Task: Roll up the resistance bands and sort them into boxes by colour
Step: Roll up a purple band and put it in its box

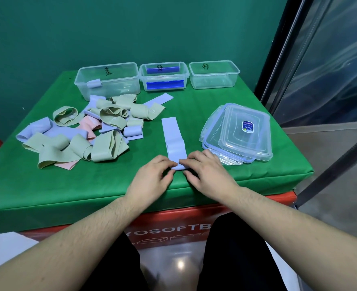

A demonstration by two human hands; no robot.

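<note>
Two bare hands meet at the near end of a pale blue band [172,138] that lies flat and lengthwise on the green tabletop [194,114], its far end pointing toward the boxes. The left hand [152,175] and the right hand [207,173] each have their fingers curled over the band's near edge, pinching a small fold or first turn of the roll between them (how tightly it is wound cannot be told, since the fingers cover it).

To the left sits a loose pile of bands [83,133] in sage green, pale blue and pink, tangled over one another. Along the far edge stand three clear plastic boxes, each marked with a handwritten character. The left box [108,80] holds one rolled pale blue band [93,83] against its near wall. The middle box [164,76] has blue clip handles front and back; whether it holds any bands cannot be told. The right box [214,74] stands just beside it.

Right of the hands, a stack of clear lids [238,133] rests on the tabletop, the top one bearing a small blue label. The green cover sits over a red base with white lettering, and the person's dark-clad knees show below.
</note>
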